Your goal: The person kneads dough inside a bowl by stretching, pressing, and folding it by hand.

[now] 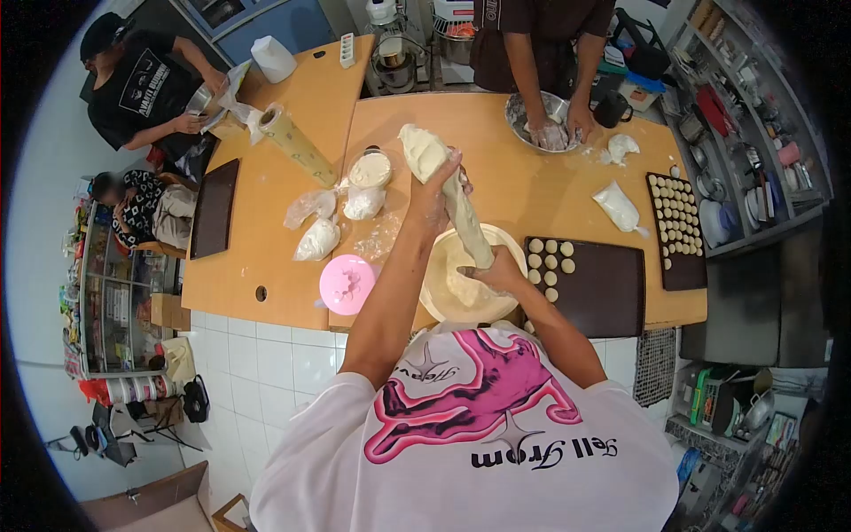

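The long piece of soft, pale dough (464, 219) hangs between the two hands, with a fat lump poking out past the left grip (432, 195) on the far side. The left grip is curled round the dough near that lump, and the right grip (503, 273) holds the lower end, nearer the person's body. To do this well, I think both grips should squeeze gently and pull slowly, so the middle does not get thin and snap. It looks best to keep the dough over the big bowl (428, 297), which sits just below the right grip, so a bit that drops has somewhere to land. Something pale lies in that bowl, but I can't tell if it is more dough. Just right of the right grip is a dark tray (603, 297) with small round balls (550, 262) on its near left part, so the right elbow should steer clear of them. Left of the left grip are a white tub (370, 168) and a bag of white stuff (317, 240), with a pink lid (347, 285) nearer the body. All these sit on the desk (257, 213). Past the right grip, at the far side, another person's hands (542, 133) are in a metal bowl (510, 115).
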Action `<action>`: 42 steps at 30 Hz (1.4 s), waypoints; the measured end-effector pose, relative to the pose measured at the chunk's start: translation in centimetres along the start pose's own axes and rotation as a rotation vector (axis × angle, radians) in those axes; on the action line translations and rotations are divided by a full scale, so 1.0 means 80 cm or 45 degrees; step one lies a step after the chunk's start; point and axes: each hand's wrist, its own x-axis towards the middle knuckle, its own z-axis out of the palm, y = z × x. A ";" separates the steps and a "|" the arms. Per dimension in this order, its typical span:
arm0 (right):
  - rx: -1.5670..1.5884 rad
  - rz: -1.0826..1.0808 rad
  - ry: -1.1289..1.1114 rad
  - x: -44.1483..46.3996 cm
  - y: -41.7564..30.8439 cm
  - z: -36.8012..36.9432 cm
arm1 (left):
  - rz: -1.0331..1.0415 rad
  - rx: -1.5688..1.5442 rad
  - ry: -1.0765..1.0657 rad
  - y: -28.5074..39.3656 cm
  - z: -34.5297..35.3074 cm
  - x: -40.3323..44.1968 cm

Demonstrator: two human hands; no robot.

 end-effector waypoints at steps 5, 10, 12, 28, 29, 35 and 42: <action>0.285 -0.058 -0.071 -0.006 0.020 0.006 | -0.015 -0.024 0.008 -0.008 -0.008 0.004; 0.456 0.015 -0.425 -0.001 0.028 -0.019 | -0.012 -0.079 -0.031 -0.006 -0.010 0.008; 0.342 0.040 -0.428 0.003 0.035 -0.023 | 0.013 -0.063 -0.035 -0.002 -0.009 0.008; 0.169 -0.079 -0.081 -0.014 -0.005 0.004 | 0.047 -0.014 0.008 0.007 -0.011 0.009; 0.130 -0.047 -0.035 -0.013 0.002 0.009 | 0.034 -0.028 0.008 0.008 -0.011 0.009; 0.285 0.156 -0.354 0.000 0.022 0.009 | 0.027 0.091 -0.004 0.005 0.006 -0.004; -0.401 -0.589 0.188 0.020 -0.004 -0.023 | -0.053 0.200 -0.066 -0.011 0.008 -0.019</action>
